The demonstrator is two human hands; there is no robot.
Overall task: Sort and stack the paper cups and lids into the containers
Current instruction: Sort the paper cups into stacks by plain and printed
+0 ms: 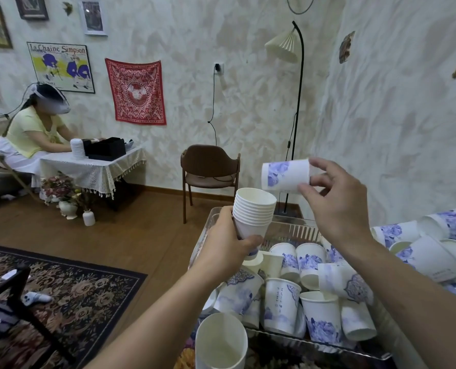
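Container [296,230], clear plastic with a slotted wall, taken as the landmark: inside it a jumble of loose paper cups [282,304], white with blue floral print, some upright, some tipped, not nested. More loose cups [431,251] heaped just to its right, outside the wall. One plain cup [221,342] stands at its near-left corner, mouth up.

Above the container's left rim, my left hand [226,246] grips the stack of nested cups [252,211], fingers and thumb curled round the lowest cup, mouths up. Above the far rim, my right hand [338,201] pinches a single cup [285,174] by its base end, lying sideways, just beside the stack's top and not yet in it.

Progress, my estimate: early. One short stack built; most cups still loose. No lids seen near me.

Writing: poster [61,67] on the wall far left of the container reads "La Chaine Simpson". One upright cup in the container carries small vertical script, too small to read.
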